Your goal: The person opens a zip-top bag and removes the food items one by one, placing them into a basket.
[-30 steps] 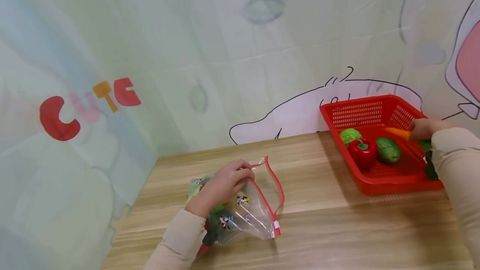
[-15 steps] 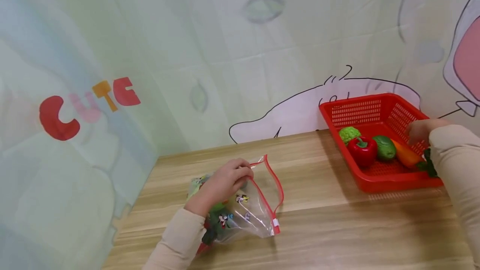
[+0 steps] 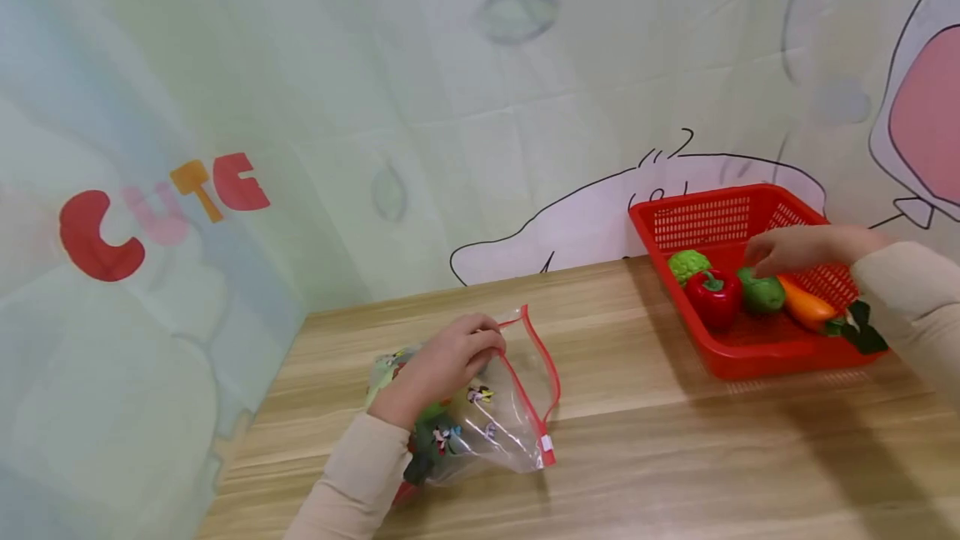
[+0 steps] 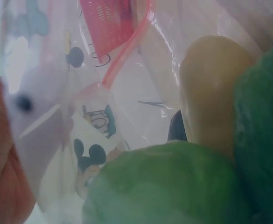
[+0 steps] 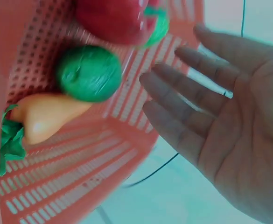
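My left hand [image 3: 453, 361] grips the upper edge of a clear zip bag [image 3: 517, 440] with red trim, lying on the table with its mouth agape to the right. Inside, the left wrist view shows a round green vegetable [image 4: 159, 186], a tan oblong one [image 4: 213, 88] and a dark green one [image 4: 264, 135]. My right hand [image 3: 802, 248] hovers over the red basket [image 3: 787, 361], fingers extended and nothing held, as the right wrist view confirms. Under it sits a green round vegetable [image 3: 763, 296], between a red bell pepper [image 3: 714, 302] and an orange carrot [image 3: 806, 307].
A light green bumpy vegetable [image 3: 687, 265] lies behind the pepper in the basket. Dark green leaves [image 3: 864, 330] overhang the basket's right front corner. Behind the wooden table [image 3: 637, 440] hangs a printed curtain [image 3: 420, 148].
My right hand held the carrot, then let it go in the basket beside the green vegetable. Since then it has moved left, over that vegetable. My left hand keeps its grip on the bag.
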The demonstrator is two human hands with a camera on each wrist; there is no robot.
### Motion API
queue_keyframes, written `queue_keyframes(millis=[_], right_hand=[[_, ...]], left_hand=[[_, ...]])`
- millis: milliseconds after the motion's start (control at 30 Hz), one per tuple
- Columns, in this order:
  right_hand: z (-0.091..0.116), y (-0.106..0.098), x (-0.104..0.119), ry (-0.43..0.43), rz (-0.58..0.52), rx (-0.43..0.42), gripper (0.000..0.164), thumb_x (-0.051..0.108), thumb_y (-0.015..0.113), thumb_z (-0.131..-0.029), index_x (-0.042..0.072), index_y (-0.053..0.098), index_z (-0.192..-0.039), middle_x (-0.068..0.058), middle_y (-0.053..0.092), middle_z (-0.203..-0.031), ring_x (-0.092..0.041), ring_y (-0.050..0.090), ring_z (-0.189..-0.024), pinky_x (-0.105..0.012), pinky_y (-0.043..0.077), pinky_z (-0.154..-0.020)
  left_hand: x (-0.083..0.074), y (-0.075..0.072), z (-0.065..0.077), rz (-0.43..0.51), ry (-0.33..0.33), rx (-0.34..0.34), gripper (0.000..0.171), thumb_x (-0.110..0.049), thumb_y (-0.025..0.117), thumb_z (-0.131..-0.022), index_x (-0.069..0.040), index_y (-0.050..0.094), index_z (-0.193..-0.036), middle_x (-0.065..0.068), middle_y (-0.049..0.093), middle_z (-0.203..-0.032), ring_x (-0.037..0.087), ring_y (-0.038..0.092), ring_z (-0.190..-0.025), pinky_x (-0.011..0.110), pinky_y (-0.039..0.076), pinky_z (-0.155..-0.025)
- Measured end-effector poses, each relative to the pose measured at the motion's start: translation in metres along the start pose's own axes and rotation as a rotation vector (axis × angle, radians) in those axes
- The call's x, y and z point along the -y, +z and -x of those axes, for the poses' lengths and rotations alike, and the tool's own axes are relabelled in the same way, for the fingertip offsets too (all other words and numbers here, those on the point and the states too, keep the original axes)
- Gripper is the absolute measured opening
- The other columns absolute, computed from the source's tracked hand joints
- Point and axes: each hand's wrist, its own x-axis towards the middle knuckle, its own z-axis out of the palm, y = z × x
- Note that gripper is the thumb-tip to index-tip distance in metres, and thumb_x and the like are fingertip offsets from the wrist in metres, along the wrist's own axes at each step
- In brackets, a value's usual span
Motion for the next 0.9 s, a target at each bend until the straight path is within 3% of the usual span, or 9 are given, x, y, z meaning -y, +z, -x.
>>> queue_keyframes(millis=[167, 300, 500, 633, 900], right_hand=[[0.003, 0.017, 0.024, -0.068, -0.049, 0.171, 0.044, 0.033, 0.064, -0.082, 0.006, 0.052, -0.116, -0.007, 0.054, -0.113, -0.020, 0.048, -0.101, -0.042, 0.048, -0.085], [0.013, 0.034, 0.038, -0.033, -0.064, 0.257, 0.047, 0.028, 0.070, -0.075, 0.013, 0.052, -0.115, -0.003, 0.052, -0.113, -0.022, 0.044, -0.102, -0.042, 0.048, -0.083], [0.024, 0.049, 0.046, -0.005, -0.019, 0.238, 0.049, 0.030, 0.076, -0.069, 0.021, 0.057, -0.113, -0.004, 0.054, -0.115, -0.026, 0.043, -0.105, -0.046, 0.049, -0.079], [0.025, 0.052, 0.046, -0.015, 0.025, 0.210, 0.035, 0.029, 0.076, -0.070, 0.023, 0.060, -0.102, -0.001, 0.054, -0.104, -0.024, 0.043, -0.100, -0.039, 0.048, -0.073], [0.036, 0.060, 0.040, -0.012, 0.014, 0.214, 0.032, 0.026, 0.076, -0.070, 0.023, 0.059, -0.097, 0.000, 0.052, -0.096, -0.022, 0.042, -0.096, -0.033, 0.046, -0.069]], left_hand=[[-0.001, 0.000, 0.000, -0.005, 0.006, -0.002, 0.008, -0.012, 0.063, -0.086, -0.015, 0.066, -0.093, 0.002, 0.059, -0.103, 0.016, 0.057, -0.095, 0.029, 0.051, -0.085], [-0.001, 0.000, -0.001, -0.004, 0.013, -0.003, 0.008, -0.012, 0.063, -0.086, -0.014, 0.066, -0.093, 0.002, 0.059, -0.104, 0.016, 0.056, -0.095, 0.029, 0.050, -0.086], [-0.001, 0.001, -0.001, 0.007, 0.016, -0.010, 0.008, -0.011, 0.063, -0.087, -0.013, 0.067, -0.093, 0.002, 0.059, -0.103, 0.017, 0.057, -0.095, 0.030, 0.050, -0.086], [-0.001, 0.002, -0.001, 0.012, 0.004, -0.002, 0.008, -0.012, 0.064, -0.086, -0.013, 0.067, -0.093, 0.002, 0.059, -0.104, 0.017, 0.056, -0.096, 0.030, 0.050, -0.086], [-0.002, 0.004, -0.002, 0.006, 0.008, -0.011, 0.008, -0.011, 0.064, -0.086, -0.013, 0.067, -0.093, 0.002, 0.059, -0.103, 0.017, 0.056, -0.095, 0.030, 0.050, -0.086]])
